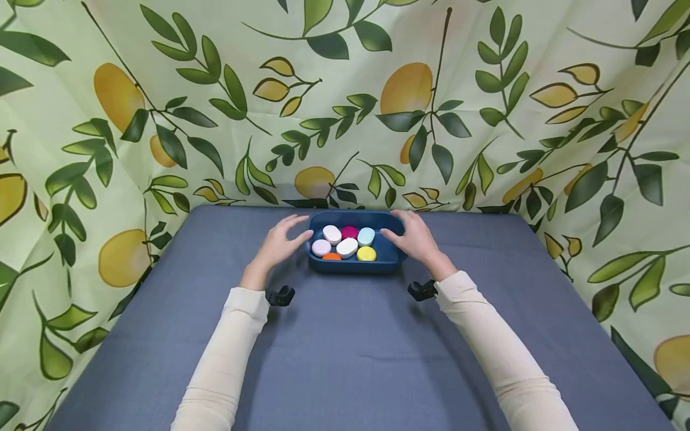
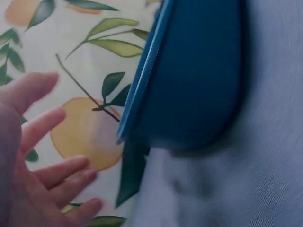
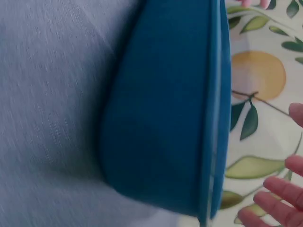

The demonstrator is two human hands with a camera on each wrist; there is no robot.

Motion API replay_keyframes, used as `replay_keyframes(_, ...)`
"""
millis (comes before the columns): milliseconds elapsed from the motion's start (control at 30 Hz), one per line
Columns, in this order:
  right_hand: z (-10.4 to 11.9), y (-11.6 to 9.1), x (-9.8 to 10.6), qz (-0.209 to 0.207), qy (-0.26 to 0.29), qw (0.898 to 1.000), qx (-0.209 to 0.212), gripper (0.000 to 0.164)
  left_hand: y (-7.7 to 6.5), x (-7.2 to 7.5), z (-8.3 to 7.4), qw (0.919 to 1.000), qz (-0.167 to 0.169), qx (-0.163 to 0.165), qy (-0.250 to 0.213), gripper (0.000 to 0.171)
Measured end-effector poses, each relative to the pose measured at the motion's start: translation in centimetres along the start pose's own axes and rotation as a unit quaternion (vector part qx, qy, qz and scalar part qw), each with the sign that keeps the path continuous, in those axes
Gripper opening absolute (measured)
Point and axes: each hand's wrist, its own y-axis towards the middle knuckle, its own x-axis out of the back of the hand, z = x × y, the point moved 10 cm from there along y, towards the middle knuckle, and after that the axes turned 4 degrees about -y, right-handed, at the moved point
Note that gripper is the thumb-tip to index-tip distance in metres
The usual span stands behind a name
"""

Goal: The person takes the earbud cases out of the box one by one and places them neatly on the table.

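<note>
A dark blue oblong tub (image 1: 353,266) stands near the table's far edge. Inside lie several rounded oval pieces, their kind unclear: a yellow one (image 1: 366,254), a white one (image 1: 347,248), a crimson one (image 1: 350,232), a pale blue one (image 1: 366,237), a lilac one (image 1: 321,248), a pinkish white one (image 1: 332,234) and a partly hidden orange one (image 1: 331,257). At the tub's left end is my left hand (image 1: 277,242), fingers spread and holding nothing. My right hand (image 1: 416,238) is at the right end, likewise with loose fingers. Both wrist views show fingers apart from the tub wall (image 2: 194,80).
A grey-blue cloth (image 1: 345,359) covers the table. Behind and beside it hangs a curtain (image 1: 345,78) printed with leaves and fruit. Black devices are strapped at the left wrist (image 1: 280,296) and right wrist (image 1: 422,291).
</note>
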Motion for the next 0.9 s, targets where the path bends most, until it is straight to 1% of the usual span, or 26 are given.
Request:
replay_keyframes(67, 0.6, -0.1, -0.6, 0.001, 0.019, 1.000, 0.022, 0.054, -0.4, -0.7, 0.8, 0.9979, 0.014, 0.009, -0.063, 0.051)
replay_keyframes(133, 1.1, -0.1, -1.3, 0.009, 0.046, 0.998, 0.037, 0.049, -0.9, -1.4, 1.7, 0.9929, 0.025, 0.024, -0.114, 0.050)
replay_keyframes(200, 1.5, -0.2, -2.1, 0.025, 0.073, 0.996, 0.047, 0.045, -1.3, -2.0, 2.5, 0.9873, 0.032, 0.040, -0.150, 0.050)
replay_keyframes(267, 1.6, -0.2, -3.0, 0.044, 0.094, 0.993, 0.048, 0.043, -1.7, -2.5, 3.3, 0.9826, 0.033, 0.056, -0.174, 0.049)
replay_keyframes(433, 1.5, 0.1, -5.1, 0.092, 0.118, 0.988, 0.048, 0.041, -2.5, -3.7, 4.7, 0.9748, 0.032, 0.076, -0.207, 0.050)
replay_keyframes(533, 1.4, 0.4, -6.1, 0.114, 0.116, 0.985, 0.048, 0.039, -2.8, -4.3, 5.1, 0.9717, 0.030, 0.079, -0.220, 0.049)
replay_keyframes(633, 1.3, 0.8, -6.7, 0.122, 0.098, 0.987, 0.046, 0.038, -2.9, -4.6, 5.5, 0.9699, 0.025, 0.079, -0.229, 0.049)
replay_keyframes(733, 1.1, 1.2, -7.1, 0.121, 0.073, 0.989, 0.037, 0.037, -2.9, -4.8, 5.6, 0.9695, 0.016, 0.079, -0.232, 0.049)
replay_keyframes(800, 0.9, 1.5, -7.3, 0.121, 0.054, 0.991, 0.029, 0.036, -3.3, -4.5, 4.9, 0.9675, 0.018, 0.089, -0.236, 0.050)
replay_keyframes(833, 0.6, 1.8, -7.6, 0.127, 0.046, 0.991, 0.022, 0.036, -3.5, -4.4, 4.6, 0.9660, 0.017, 0.094, -0.240, 0.049)
replay_keyframes(900, 0.1, 2.4, -8.3, 0.139, 0.031, 0.990, 0.010, 0.039, -3.5, -4.3, 4.7, 0.9649, 0.013, 0.098, -0.243, 0.049)
